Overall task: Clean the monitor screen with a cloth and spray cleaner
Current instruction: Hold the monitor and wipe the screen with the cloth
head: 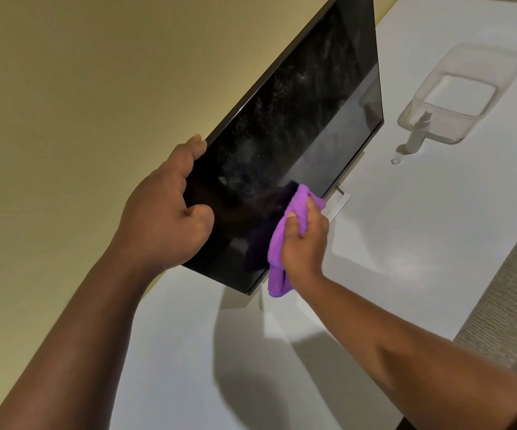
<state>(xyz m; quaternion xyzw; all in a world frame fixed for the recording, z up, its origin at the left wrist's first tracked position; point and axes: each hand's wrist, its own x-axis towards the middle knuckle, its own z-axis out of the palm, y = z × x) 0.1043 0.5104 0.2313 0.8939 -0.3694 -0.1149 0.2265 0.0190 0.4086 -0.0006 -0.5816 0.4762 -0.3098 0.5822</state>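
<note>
Left to right. The left hand (170, 209) is clamped over the near corner of the monitor (282, 144), thumb on the front face and fingers behind, steadying it where it stands on the white counter (406, 243) against a yellow wall. The right hand (305, 240) is closed around a bunched purple cloth (285, 240), pressing it flat against the lower edge of the dark screen, near the same corner. Above and to the right of the cloth the glass carries a wide field of pale speckles and streaks, most likely spray mist or dust not yet wiped; the patch just beside the cloth looks darker and cleaner, though the glare makes this hard to confirm. Farther right, well apart from the monitor, a small spray bottle (416, 135) stands upright on the counter just in front of a clear plastic tub (464, 94), with what seems to be its cap (396, 159) lying beside it. Judged state: spraying appears done, wiping is at an early stage, most of the screen remains.
</note>
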